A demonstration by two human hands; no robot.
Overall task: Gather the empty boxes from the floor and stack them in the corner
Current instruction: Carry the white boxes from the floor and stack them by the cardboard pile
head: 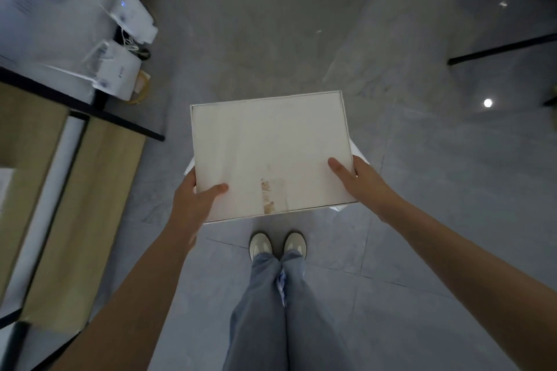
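White box carried above the floor

Left hand [193,199] and right hand [361,181] grip the box [271,153] by its near corners, thumbs on top.

Flat white box [271,153], brown-stained, level above floor

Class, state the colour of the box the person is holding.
The box is off-white, with a brownish stain near its front edge; seen in the head view.
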